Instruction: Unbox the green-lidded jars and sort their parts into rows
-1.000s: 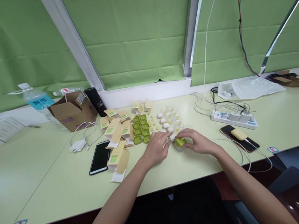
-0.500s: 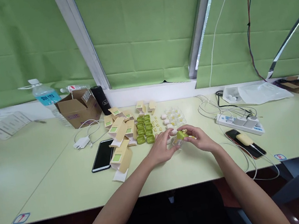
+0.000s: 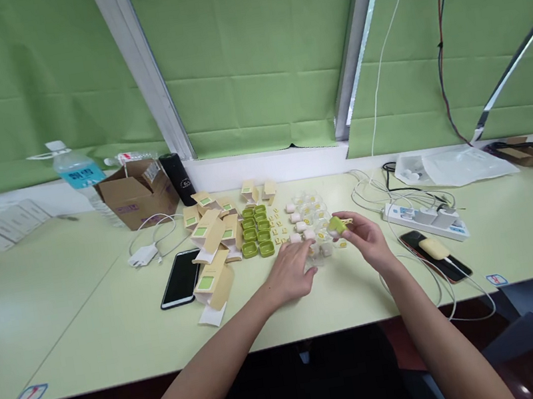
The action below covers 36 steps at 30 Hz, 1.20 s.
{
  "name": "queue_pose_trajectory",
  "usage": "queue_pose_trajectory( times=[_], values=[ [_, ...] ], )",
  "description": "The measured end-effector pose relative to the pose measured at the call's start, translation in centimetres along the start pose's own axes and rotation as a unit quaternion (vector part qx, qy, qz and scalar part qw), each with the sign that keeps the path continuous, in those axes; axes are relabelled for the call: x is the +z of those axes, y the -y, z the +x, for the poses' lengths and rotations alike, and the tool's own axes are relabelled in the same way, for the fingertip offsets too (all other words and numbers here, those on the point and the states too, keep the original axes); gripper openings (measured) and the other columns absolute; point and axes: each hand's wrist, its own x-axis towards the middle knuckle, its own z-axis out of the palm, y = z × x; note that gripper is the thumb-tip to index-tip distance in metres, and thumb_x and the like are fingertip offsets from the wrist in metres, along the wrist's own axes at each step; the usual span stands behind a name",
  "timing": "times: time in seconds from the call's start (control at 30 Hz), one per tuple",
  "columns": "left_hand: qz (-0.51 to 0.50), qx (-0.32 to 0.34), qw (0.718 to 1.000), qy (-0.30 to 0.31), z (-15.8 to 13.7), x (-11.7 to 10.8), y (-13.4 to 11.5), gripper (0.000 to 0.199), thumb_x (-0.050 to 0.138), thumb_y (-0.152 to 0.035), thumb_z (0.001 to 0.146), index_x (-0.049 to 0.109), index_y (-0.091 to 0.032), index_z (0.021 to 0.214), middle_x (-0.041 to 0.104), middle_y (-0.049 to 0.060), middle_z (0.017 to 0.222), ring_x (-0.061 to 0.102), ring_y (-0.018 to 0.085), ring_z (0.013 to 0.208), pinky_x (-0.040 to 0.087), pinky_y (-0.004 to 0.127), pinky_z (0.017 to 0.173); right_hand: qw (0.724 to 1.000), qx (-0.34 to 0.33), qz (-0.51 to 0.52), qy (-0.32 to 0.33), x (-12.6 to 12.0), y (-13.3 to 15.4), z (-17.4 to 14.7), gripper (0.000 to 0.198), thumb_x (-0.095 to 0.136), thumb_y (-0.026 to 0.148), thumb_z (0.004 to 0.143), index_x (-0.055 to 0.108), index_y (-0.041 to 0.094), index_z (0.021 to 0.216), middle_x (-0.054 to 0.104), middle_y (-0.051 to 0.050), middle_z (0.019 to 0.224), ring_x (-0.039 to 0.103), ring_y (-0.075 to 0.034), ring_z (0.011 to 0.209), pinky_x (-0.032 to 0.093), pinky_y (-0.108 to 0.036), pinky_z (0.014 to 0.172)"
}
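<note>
My right hand (image 3: 366, 237) pinches a small green cap-like piece (image 3: 336, 225) with pale yellow strips at its right side, raised above the table. Beside it, my left hand (image 3: 288, 273) reaches over the table with thumb and fingers apart. Its fingertips are at a clear plastic piece (image 3: 315, 260), and whether they touch it I cannot tell. A short white cylinder (image 3: 326, 249) stands close by. Beyond the hands lie several clear plastic cups (image 3: 316, 208) with yellow spots. Left of them come white cylinders (image 3: 295, 218), tiny yellow pieces (image 3: 273, 222) and two columns of green square trays (image 3: 267, 248).
Folded cardboard boxes (image 3: 208, 229) are heaped left of the trays, by a black phone (image 3: 181, 279). Farther back are a brown carton (image 3: 140, 199), a black flask (image 3: 176, 176) and a water bottle (image 3: 80, 175). At right, cables surround a power strip (image 3: 424, 221) and another phone (image 3: 454, 265).
Both hands were together at the green piece and a clear part. Now my right hand has lifted the green piece up and right, while my left hand has let go and stays low.
</note>
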Motion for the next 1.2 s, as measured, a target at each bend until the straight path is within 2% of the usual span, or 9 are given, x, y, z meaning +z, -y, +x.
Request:
queue_pose_trajectory(
  times=[0.23, 0.37, 0.5, 0.57, 0.63, 0.8, 0.9, 1.07, 1.2],
  values=[
    [0.037, 0.021, 0.998, 0.046, 0.0, 0.1, 0.5, 0.040, 0.070, -0.025, 0.084, 0.062, -0.021, 0.123, 0.073, 0.011, 0.112, 0.065, 0.032, 0.109, 0.040, 0.050, 0.105, 0.988, 0.018, 0.124, -0.093, 0.9, -0.9, 1.0, 0.047, 0.078, 0.050, 0.081, 0.066, 0.025, 0.119, 0.071, -0.008, 0.106, 0.071, -0.026, 0.097, 0.061, -0.040, 0.075],
    [0.030, 0.030, 0.998, 0.044, 0.1, -1.3, 0.8, 0.050, 0.074, -0.033, 0.083, 0.060, -0.023, 0.130, 0.071, 0.011, 0.117, 0.062, 0.033, 0.113, 0.040, 0.051, 0.103, 0.979, 0.036, 0.180, -0.091, 1.9, -1.2, 2.1, 0.045, 0.079, 0.047, 0.081, 0.064, 0.027, 0.118, 0.072, -0.004, 0.100, 0.072, -0.023, 0.094, 0.060, -0.036, 0.072],
    [-0.028, 0.000, 0.996, -0.084, 0.5, -3.5, 2.6, 0.039, 0.066, -0.037, 0.091, 0.061, -0.024, 0.127, 0.071, 0.009, 0.117, 0.063, 0.030, 0.112, 0.043, 0.049, 0.103, 0.964, 0.077, 0.243, -0.079, 3.6, -1.5, 3.8, 0.042, 0.081, 0.046, 0.079, 0.063, 0.026, 0.112, 0.074, -0.002, 0.097, 0.074, -0.021, 0.086, 0.061, -0.034, 0.068],
    [-0.064, -0.030, 0.983, -0.171, 0.6, -4.4, 4.1, 0.031, 0.060, -0.030, 0.093, 0.061, -0.024, 0.124, 0.070, 0.009, 0.115, 0.063, 0.027, 0.112, 0.046, 0.047, 0.103, 0.954, 0.106, 0.275, -0.061, 4.9, -1.6, 4.8, 0.041, 0.083, 0.046, 0.078, 0.063, 0.026, 0.107, 0.076, -0.002, 0.096, 0.076, -0.020, 0.083, 0.062, -0.032, 0.066],
    [-0.101, -0.046, 0.969, -0.221, 0.7, -4.9, 5.6, 0.036, 0.062, -0.026, 0.091, 0.058, -0.023, 0.126, 0.069, 0.009, 0.120, 0.063, 0.026, 0.116, 0.048, 0.045, 0.104, 0.941, 0.143, 0.306, -0.033, 6.3, -1.7, 5.8, 0.040, 0.084, 0.047, 0.076, 0.063, 0.024, 0.102, 0.078, -0.003, 0.093, 0.077, -0.020, 0.080, 0.062, -0.029, 0.064],
    [-0.178, -0.054, 0.962, -0.199, 0.9, -4.7, 7.2, 0.067, 0.073, -0.028, 0.086, 0.045, -0.026, 0.147, 0.059, 0.011, 0.145, 0.056, 0.026, 0.134, 0.045, 0.045, 0.113, 0.922, 0.211, 0.324, 0.032, 9.3, -2.0, 7.4, 0.037, 0.083, 0.048, 0.078, 0.064, 0.022, 0.098, 0.079, -0.004, 0.087, 0.078, -0.021, 0.074, 0.064, -0.030, 0.064],
    [-0.186, -0.055, 0.964, -0.180, 1.0, -4.3, 6.9, 0.073, 0.075, -0.028, 0.085, 0.043, -0.029, 0.151, 0.055, 0.011, 0.150, 0.052, 0.026, 0.140, 0.043, 0.046, 0.116, 0.922, 0.219, 0.314, 0.060, 10.5, -2.4, 7.6, 0.037, 0.080, 0.049, 0.081, 0.064, 0.022, 0.099, 0.079, -0.005, 0.087, 0.077, -0.022, 0.074, 0.064, -0.032, 0.063],
    [-0.198, -0.069, 0.960, -0.184, 1.2, -3.9, 6.1, 0.059, 0.073, -0.019, 0.084, 0.059, -0.028, 0.140, 0.062, 0.008, 0.142, 0.056, 0.026, 0.135, 0.045, 0.046, 0.116, 0.927, 0.218, 0.295, 0.075, 11.6, -3.0, 7.0, 0.041, 0.082, 0.052, 0.079, 0.063, 0.021, 0.097, 0.078, -0.006, 0.088, 0.076, -0.021, 0.077, 0.061, -0.029, 0.060],
    [-0.170, -0.101, 0.955, -0.220, 1.2, -3.5, 5.8, 0.053, 0.076, -0.023, 0.083, 0.063, -0.029, 0.134, 0.066, 0.007, 0.136, 0.060, 0.026, 0.130, 0.048, 0.045, 0.112, 0.967, 0.162, 0.194, 0.030, 11.4, -2.4, 6.2, 0.045, 0.075, 0.059, 0.082, 0.061, 0.023, 0.106, 0.074, -0.003, 0.084, 0.072, -0.020, 0.071, 0.063, -0.035, 0.066]
  ],
)
